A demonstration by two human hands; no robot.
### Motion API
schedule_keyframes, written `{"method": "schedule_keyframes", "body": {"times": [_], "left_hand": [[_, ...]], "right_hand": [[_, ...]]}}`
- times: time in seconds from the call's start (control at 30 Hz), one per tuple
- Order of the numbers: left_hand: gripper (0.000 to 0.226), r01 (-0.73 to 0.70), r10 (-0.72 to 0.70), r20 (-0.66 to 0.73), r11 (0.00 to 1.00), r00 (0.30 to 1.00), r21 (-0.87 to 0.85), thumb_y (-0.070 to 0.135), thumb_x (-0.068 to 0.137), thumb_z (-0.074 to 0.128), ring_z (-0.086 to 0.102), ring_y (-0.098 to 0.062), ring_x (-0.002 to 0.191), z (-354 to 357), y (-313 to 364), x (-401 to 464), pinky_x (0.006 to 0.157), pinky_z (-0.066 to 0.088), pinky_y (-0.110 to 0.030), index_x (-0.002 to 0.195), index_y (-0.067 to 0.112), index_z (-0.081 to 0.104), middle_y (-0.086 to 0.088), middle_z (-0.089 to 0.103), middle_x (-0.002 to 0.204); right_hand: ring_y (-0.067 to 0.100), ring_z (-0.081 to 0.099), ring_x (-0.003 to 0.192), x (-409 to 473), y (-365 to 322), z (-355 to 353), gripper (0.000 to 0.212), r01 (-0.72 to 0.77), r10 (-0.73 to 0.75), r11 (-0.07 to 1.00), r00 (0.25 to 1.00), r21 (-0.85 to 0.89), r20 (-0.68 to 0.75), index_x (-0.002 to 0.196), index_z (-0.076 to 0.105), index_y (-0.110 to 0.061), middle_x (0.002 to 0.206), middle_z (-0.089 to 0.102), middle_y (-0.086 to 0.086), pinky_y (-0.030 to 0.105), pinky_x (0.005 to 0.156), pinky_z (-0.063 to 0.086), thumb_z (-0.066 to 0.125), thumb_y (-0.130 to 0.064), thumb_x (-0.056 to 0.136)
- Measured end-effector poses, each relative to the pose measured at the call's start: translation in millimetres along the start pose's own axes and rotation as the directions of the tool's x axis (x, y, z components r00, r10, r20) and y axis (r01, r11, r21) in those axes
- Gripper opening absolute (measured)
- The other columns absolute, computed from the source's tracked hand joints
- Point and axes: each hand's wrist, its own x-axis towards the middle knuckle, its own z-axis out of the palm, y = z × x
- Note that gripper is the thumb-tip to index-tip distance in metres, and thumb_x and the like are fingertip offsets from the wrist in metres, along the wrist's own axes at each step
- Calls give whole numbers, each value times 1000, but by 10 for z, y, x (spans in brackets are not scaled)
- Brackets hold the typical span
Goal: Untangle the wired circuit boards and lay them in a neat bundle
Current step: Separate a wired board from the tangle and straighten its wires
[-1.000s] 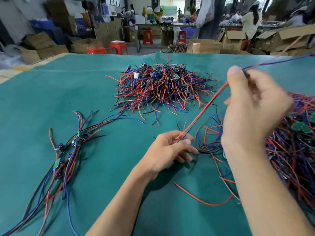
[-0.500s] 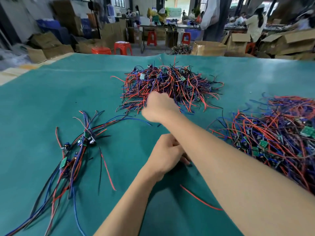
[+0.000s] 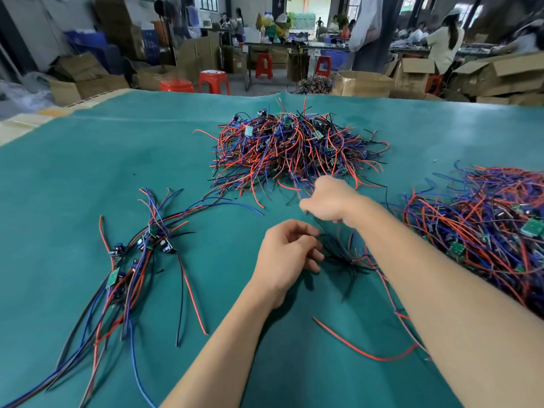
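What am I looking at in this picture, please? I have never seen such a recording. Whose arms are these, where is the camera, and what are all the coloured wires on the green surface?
There is no machine here. A person wears one camera on the head, so it looks forward and down at their own two bare hands. The green table cover carries wired circuit boards: a tangled pile at the far middle, a bigger tangled heap at the right, and a straightened bundle at the left. A loose red wire lies near the right forearm. The right hand grips a few thin wires and lifts them. The left hand, fingers curled, seems to hold the same wires lower down; blur hides the exact grip.
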Motion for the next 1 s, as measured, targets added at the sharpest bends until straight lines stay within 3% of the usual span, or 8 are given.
{"method": "schedule_keyframes", "body": {"times": [0.07,0.23,0.33,0.57,0.67,0.8,0.87,1.0], "left_hand": [[15,4,-5,-42,1000,999,-24,-11,90,52,58,-17,57,2,-3,16,49,50,-24,92,2,60,-14,61,75],[21,46,-45,10,985,999,-168,8,104,43,67,-22,70,31,9,29,61,58,-25,111,-7,56,-19,64,93],[29,80,-66,65,967,996,-241,21,107,42,67,-18,62,15,37,19,57,55,-24,106,-2,58,-10,71,78],[17,48,-37,82,990,996,-135,7,100,52,63,-19,61,-6,5,-16,58,54,-25,94,0,67,-10,71,75],[19,53,-35,103,984,994,-172,2,100,48,60,-17,55,0,33,-18,53,51,-24,89,1,64,-10,68,70],[21,4,3,173,999,985,-42,1,98,47,57,-14,50,21,55,-66,42,39,-19,84,3,63,-7,63,65],[24,-10,3,239,1000,971,28,2,97,47,57,-15,49,17,59,-94,41,36,-19,82,6,66,-6,62,64],[24,-34,0,305,994,952,106,9,91,53,53,-16,50,3,68,-106,47,39,-20,74,14,70,-6,59,63]], "right_hand": [[26,55,54,-151,158,-104,31,-13,3,981,999,194,51,63,52,-9,56,55,7,28,50,41,68,-25,85],[13,54,53,-749,329,-201,26,25,-91,779,993,626,73,54,64,-16,58,56,2,24,44,41,73,-22,77],[10,52,49,-1120,309,-64,14,62,-174,752,979,656,108,55,69,-18,54,58,3,22,44,38,70,-29,64],[8,46,52,-1339,332,153,22,209,-366,798,913,566,179,61,66,-11,52,56,-5,26,54,36,78,-27,71],[8,51,50,-1268,391,182,29,144,-272,704,959,695,77,57,68,-13,52,60,-5,17,51,40,79,-23,83],[8,51,48,-1135,519,207,26,136,62,668,970,732,-237,70,68,-14,53,58,-5,21,45,37,76,-30,89],[12,55,55,-1109,574,167,20,95,114,533,977,841,-183,82,74,-12,61,62,-2,25,41,37,76,-31,89],[14,54,62,-1132,567,181,21,48,-13,359,999,932,-46,93,77,1,71,60,10,22,43,38,74,-19,90]]}}
